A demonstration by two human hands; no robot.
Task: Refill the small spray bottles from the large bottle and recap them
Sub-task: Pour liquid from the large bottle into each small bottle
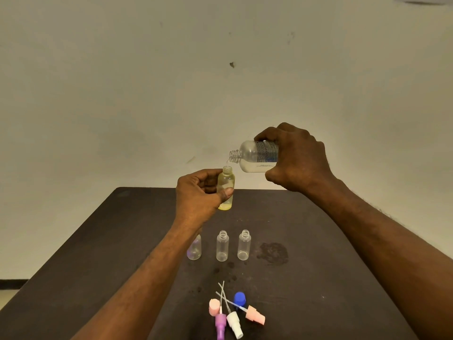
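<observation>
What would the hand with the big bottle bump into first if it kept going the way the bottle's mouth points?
Probably the small yellowish bottle in the left hand. The right hand tips the large bottle leftward and slightly down, its mouth just above that bottle's open neck. Depth is uncertain in this single view.

Both forearms bare, no sleeves; left hand [198,192] and right hand [297,158] ungloved.

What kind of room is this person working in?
Hard to say for sure; it looks like a plain room at home or a simple workroom. A bare, scuffed wall stands behind a dark table with small bottles and loose spray caps on it.
</observation>
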